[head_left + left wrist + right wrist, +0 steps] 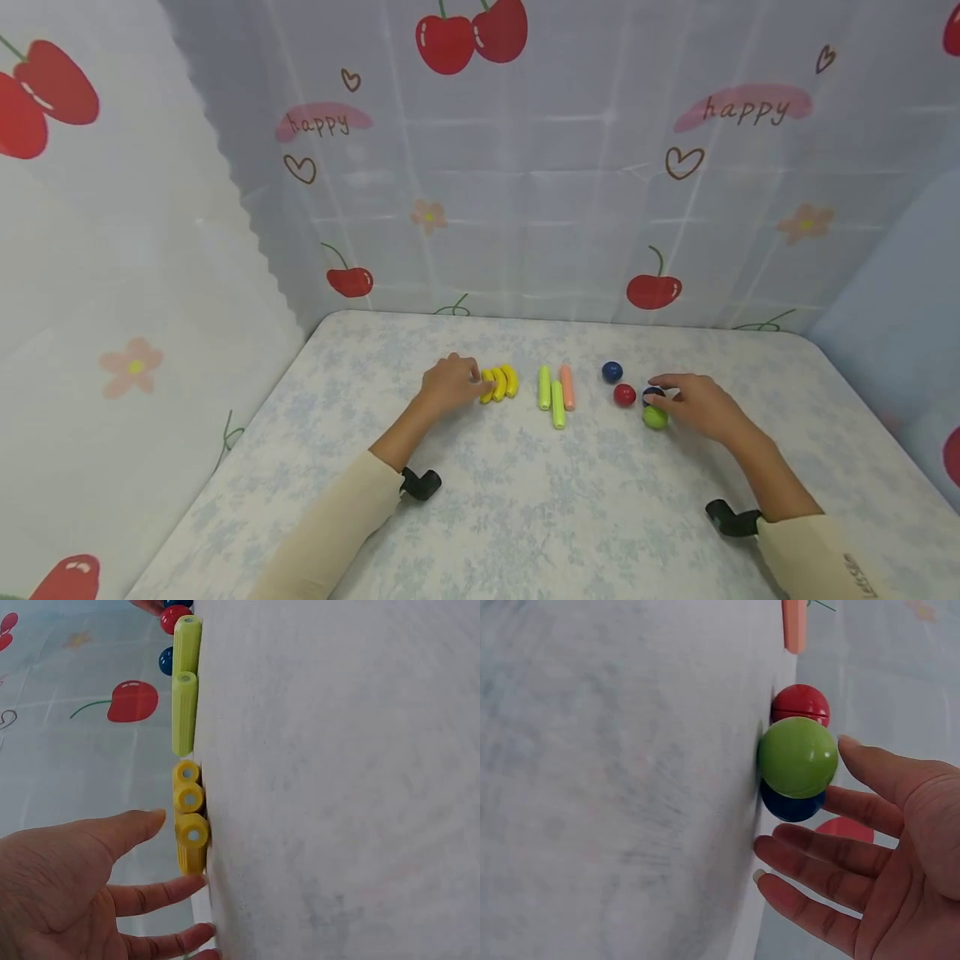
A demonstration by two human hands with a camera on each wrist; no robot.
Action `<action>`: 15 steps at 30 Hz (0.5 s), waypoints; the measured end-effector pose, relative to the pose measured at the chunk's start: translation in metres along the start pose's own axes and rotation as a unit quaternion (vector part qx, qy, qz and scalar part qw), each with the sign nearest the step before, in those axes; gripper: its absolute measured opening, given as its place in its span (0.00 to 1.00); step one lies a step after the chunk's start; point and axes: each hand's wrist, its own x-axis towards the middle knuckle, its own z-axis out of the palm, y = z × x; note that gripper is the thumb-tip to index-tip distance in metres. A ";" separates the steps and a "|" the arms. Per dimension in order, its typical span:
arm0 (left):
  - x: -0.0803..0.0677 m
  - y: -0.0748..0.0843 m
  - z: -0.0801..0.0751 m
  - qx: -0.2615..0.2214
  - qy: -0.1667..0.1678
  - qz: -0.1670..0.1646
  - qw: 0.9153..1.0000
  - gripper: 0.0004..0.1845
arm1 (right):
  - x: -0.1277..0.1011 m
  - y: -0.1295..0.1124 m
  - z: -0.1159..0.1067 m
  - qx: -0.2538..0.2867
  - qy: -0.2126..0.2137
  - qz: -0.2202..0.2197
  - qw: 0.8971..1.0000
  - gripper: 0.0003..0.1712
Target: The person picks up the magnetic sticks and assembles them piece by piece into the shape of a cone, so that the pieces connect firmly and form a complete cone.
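My left hand (450, 385) is beside three yellow banana-shaped pieces (512, 381) lying in a row. In the left wrist view its thumb and fingers spread around the nearest yellow piece (193, 834); whether a fingertip touches it I cannot tell. On the other side, my right hand (705, 406) hovers with parted fingers at a green ball (656, 418) and a dark blue ball (793, 810), which it partly covers in the head view. The right wrist view has the thumb close to the green ball, the other fingers extended past the blue one.
Between the hands lie two light-green sticks (544, 387) and an orange-pink stick (567, 388). A red ball (624, 395) and another blue ball (612, 372) sit left of my right hand. A patterned cloth curtain (525, 208) hangs behind the pale table (510, 517).
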 end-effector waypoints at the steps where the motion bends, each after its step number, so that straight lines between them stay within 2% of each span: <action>1: 0.001 0.002 -0.001 0.004 -0.005 -0.003 1.000 0.21 | 0.001 0.001 0.001 0.000 0.001 -0.005 1.000 0.28; 9: 0.009 0.010 -0.002 0.039 -0.037 -0.015 0.998 0.18 | 0.003 0.005 0.004 0.003 0.000 -0.019 1.000 0.22; 15: 0.013 0.015 -0.003 0.060 -0.044 -0.025 0.997 0.18 | 0.003 0.006 0.005 0.011 0.005 -0.034 0.999 0.19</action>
